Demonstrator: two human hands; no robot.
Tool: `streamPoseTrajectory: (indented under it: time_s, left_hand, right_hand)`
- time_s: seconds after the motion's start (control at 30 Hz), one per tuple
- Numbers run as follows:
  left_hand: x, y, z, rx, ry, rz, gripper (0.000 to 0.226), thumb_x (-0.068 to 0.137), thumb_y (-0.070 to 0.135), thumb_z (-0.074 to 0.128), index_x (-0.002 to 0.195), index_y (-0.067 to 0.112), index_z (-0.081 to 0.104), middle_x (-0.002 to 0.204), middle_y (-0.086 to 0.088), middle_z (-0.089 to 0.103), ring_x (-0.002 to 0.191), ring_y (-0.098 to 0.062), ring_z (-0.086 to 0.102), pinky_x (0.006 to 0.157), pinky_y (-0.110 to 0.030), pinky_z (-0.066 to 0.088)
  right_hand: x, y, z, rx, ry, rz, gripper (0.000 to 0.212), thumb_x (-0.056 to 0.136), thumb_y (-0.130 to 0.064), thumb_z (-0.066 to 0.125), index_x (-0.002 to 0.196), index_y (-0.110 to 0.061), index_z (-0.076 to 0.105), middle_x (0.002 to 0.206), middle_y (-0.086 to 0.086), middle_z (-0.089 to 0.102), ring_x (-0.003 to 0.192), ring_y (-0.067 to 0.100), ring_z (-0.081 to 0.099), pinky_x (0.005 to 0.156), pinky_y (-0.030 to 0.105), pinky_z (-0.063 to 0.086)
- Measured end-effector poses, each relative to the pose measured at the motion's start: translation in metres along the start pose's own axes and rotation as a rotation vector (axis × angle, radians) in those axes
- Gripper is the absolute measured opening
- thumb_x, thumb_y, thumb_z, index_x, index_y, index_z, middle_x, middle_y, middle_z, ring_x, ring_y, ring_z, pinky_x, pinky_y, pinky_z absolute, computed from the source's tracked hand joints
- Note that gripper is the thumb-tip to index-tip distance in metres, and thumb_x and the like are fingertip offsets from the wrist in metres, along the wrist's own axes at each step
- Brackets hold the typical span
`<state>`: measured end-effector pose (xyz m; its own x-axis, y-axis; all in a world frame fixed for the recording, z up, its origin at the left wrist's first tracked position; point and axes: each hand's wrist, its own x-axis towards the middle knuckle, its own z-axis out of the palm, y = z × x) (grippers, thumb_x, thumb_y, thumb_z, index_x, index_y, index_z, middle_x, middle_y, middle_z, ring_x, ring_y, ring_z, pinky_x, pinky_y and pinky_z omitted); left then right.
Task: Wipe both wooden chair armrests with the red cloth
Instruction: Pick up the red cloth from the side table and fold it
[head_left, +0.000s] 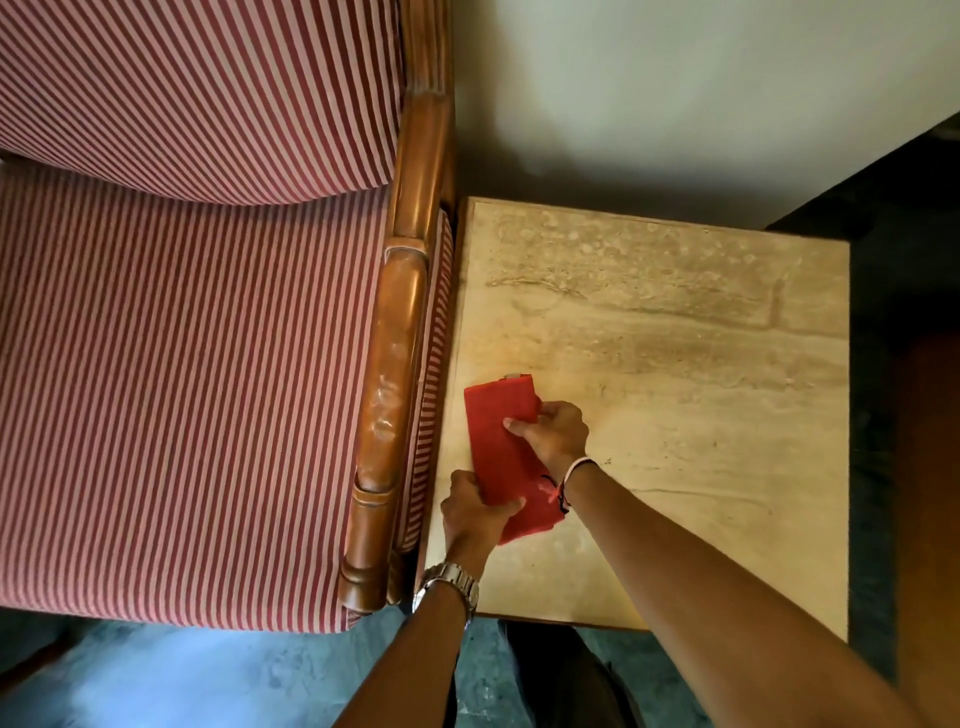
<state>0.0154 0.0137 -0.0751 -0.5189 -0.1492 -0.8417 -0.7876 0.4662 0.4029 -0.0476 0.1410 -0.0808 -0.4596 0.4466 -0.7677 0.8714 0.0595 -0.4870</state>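
Holding the red cloth (501, 447) flat on the stone worktop (675, 364), the person has both hands on it, and it looks like they're folding or squaring it into a neat pad before any wiping starts. The left hand (475, 514) has its grip pinched on the near corner, thumb on top and fingers tucked under the edge. The right hand (553, 431) has its grip clamped on the cloth's right side further up, thumb pressed on the fabric. That's probably why it sits where it does: a folded strip on a flat surface is easier to get a firm hold of than a loose rag.

The cloth lies at the worktop's near-left part, just beside the chair. The wooden armrest (395, 395) runs right alongside, between the striped seat cushion (182, 389) and the worktop, and shows pale scuffed patches on its top. My guess is that one gets wiped first since it's the closest. The other armrest isn't in view at all.

Nothing much stands in the way: the worktop carries only the cloth, and the wall (675, 78) is well behind. A wristwatch (449, 584) is on the left wrist and a thin bracelet (574, 467) on the right, neither touching the chair.
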Motion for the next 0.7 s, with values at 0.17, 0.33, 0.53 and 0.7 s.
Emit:
streamPoseTrajectory:
  time_s: [0.17, 0.33, 0.53, 0.7]
  left_hand:
    - [-0.007, 0.001, -0.005, -0.096, 0.029, 0.019, 0.039, 0.078, 0.018, 0.083, 0.112, 0.012, 0.065, 0.092, 0.0, 0.066, 0.083, -0.018, 0.065, 0.071, -0.024, 0.053]
    - [-0.041, 0.011, -0.024, -0.149, -0.06, 0.159, 0.03, 0.085, 0.015, 0.076, 0.113, 0.011, 0.067, 0.097, -0.001, 0.065, 0.093, -0.019, 0.071, 0.081, -0.041, 0.064]
    - [-0.095, 0.031, -0.073, -0.266, -0.104, 0.344, 0.03, 0.083, 0.018, 0.08, 0.102, 0.035, 0.066, 0.103, 0.005, 0.07, 0.089, 0.005, 0.071, 0.067, -0.018, 0.061]
    - [-0.124, 0.05, -0.136, -0.423, -0.068, 0.39, 0.041, 0.068, 0.036, 0.082, 0.103, 0.046, 0.065, 0.107, 0.019, 0.076, 0.096, 0.0, 0.074, 0.07, -0.018, 0.061]
  right_hand:
    - [-0.001, 0.005, -0.001, 0.143, -0.054, 0.023, 0.021, 0.086, -0.018, 0.08, 0.103, -0.007, 0.076, 0.104, 0.016, 0.077, 0.096, 0.031, 0.072, 0.088, 0.038, 0.058]
    - [-0.031, 0.0, -0.031, 0.577, -0.207, 0.095, 0.019, 0.094, -0.008, 0.069, 0.111, -0.014, 0.068, 0.105, 0.007, 0.075, 0.098, 0.026, 0.072, 0.073, 0.034, 0.061]
    - [-0.088, -0.036, -0.055, 0.865, -0.329, -0.022, 0.039, 0.089, 0.0, 0.065, 0.128, -0.007, 0.061, 0.111, 0.007, 0.075, 0.098, 0.019, 0.074, 0.08, 0.032, 0.065]
    - [-0.131, -0.085, -0.037, 0.884, -0.472, -0.184, 0.05, 0.078, -0.009, 0.074, 0.126, -0.01, 0.06, 0.105, 0.003, 0.08, 0.1, 0.018, 0.077, 0.078, 0.033, 0.064]
